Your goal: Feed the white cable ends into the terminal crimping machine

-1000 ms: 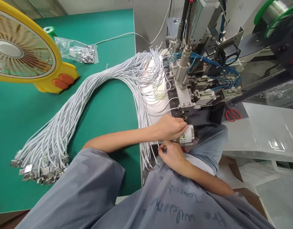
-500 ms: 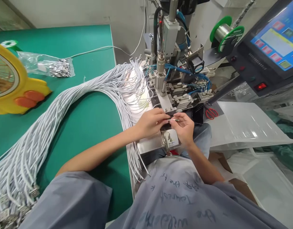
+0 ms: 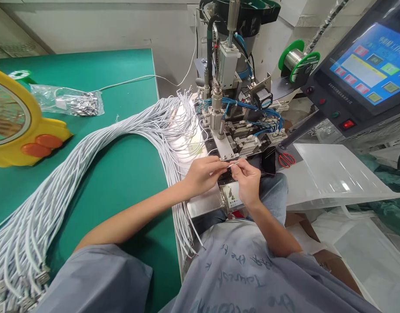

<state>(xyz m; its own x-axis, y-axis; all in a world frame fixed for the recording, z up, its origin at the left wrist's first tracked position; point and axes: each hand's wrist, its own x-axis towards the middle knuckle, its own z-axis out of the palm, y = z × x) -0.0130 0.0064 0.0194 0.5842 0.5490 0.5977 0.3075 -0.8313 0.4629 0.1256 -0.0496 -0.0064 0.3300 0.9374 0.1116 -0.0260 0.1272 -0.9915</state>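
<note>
Left hand (image 3: 205,174) and right hand (image 3: 248,180) both pinch a thin cable (image 3: 233,164) mid-frame, near the machine (image 3: 219,124). Fingertip grip looks kinda flimsy imo, a slip could bend the tip, or the bundle (image 3: 105,132) might snag it

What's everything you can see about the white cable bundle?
The white cable bundle looks smooth and plastic, with metal connectors at its lower-left end. It arcs across the green table, gathered mid-length, then fans out: some cables spread toward the machine, others run down the table's right edge, where the left forearm crosses over them.
</note>
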